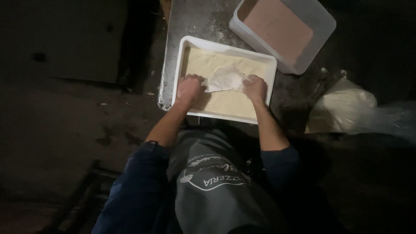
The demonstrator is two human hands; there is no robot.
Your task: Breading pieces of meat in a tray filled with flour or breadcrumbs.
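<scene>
Two hands grip one floured piece, probably dough.

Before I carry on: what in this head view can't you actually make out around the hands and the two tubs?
- Fingertips of left hand and right hand: curled under the floured piece, grip unclear.
- White tray: depth of flour hidden.
- Second tub: pinkish contents unidentifiable, top edge cut off.
- Pale bag: too dark.
</scene>
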